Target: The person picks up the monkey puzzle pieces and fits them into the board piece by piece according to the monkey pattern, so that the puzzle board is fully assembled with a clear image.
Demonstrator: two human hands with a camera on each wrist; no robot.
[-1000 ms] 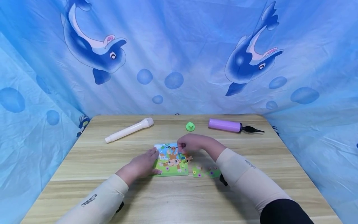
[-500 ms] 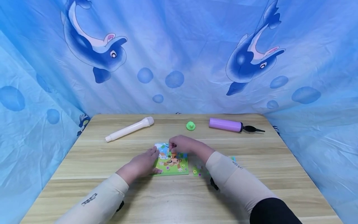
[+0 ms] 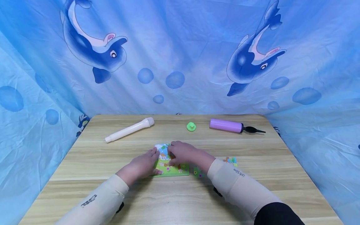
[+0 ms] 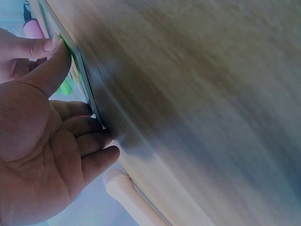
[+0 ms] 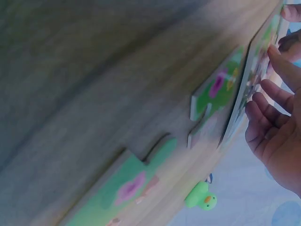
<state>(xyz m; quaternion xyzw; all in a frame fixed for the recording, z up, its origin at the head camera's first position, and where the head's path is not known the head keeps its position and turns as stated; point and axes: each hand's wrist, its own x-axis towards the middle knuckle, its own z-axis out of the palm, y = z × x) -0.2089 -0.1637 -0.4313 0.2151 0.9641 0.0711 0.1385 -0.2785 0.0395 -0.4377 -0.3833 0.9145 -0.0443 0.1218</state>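
Note:
A picture puzzle (image 3: 161,171) with a green and blue monkey scene lies flat on the table. My left hand (image 3: 142,164) rests at its left side, the thumb on the near edge and the fingers nearly straight along the left edge. Over the puzzle's middle, my right hand (image 3: 182,153) bends its thumb and fingers down onto the picture. It covers the monkey's face and whatever lies under the fingertips. To the right lie loose puzzle pieces, a green flowered one (image 5: 216,87) close to the board and another (image 5: 127,183) further off, partly behind the right forearm in the head view.
A pale tube-shaped object (image 3: 130,130) lies at the back left. Behind the puzzle sits a small green toy duck (image 3: 191,126), with a purple hand pump (image 3: 226,125) to its right. One more loose piece (image 3: 231,160) shows beyond the right forearm. A blue dolphin-printed curtain encloses the table.
My right hand, which held a brownish puzzle piece over the board's right side, has moved left and then lower onto the monkey's face. The left hand has stayed in place.

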